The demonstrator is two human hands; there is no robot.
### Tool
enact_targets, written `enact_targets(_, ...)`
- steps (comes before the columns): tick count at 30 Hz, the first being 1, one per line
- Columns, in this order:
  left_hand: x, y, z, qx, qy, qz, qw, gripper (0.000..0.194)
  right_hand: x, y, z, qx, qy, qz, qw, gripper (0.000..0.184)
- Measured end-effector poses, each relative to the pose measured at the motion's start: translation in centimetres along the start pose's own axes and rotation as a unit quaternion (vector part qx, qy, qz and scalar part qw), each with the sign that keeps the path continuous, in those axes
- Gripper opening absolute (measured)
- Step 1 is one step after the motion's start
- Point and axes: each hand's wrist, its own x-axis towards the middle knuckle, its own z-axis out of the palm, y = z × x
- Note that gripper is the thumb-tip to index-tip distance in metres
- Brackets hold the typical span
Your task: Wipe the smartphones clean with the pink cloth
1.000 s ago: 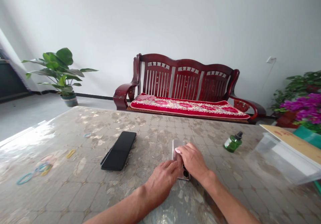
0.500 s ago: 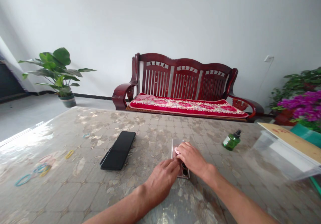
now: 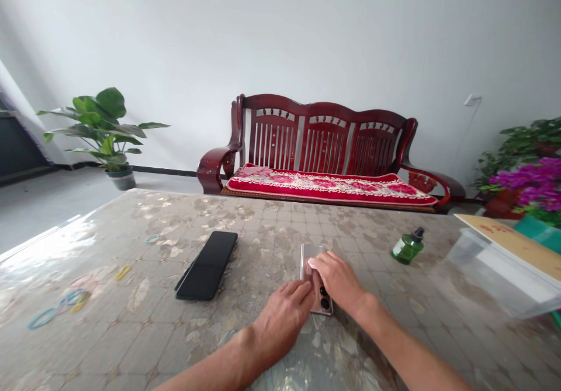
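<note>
Pink phone [image 3: 317, 305] lies on the table [image 3: 258, 251], lens side up, beneath 2 hands. Far left are loose bands [image 3: 75, 301], then the black phone [image 3: 207, 267], screen up, well apart from both hands. The left hand [image 3: 283, 315] rests over the pink phone's left edge, fingers close together; whether they clamp it, I cannot tell. The right hand [image 3: 336, 279] has its fingers bunched on a white piece [image 3: 311, 263] against the phone's back. Compared with 0.5 s ago, it bares slightly more of the 2 lenses [image 3: 325, 304]; the phone has barely shifted, so the left hand appears to steady it. Farther right stand the bottle [image 3: 408, 246] and clear box [image 3: 482, 268].
</note>
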Motion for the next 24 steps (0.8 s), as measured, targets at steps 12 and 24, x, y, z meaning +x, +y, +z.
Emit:
enact_targets(12, 0.0, 0.3, -0.5, -0.005, -0.014, -0.016, 1.000, 0.043, -0.5, 1.3, 0.3, 0.061, 0.030, -0.007, 0.998, 0.027)
enact_targets(24, -0.1, 0.3, -0.2, 0.012, -0.023, -0.017, 1.000, 0.041, 2.1, 2.2, 1.1, 0.044, 0.047, 0.061, 0.996, 0.027)
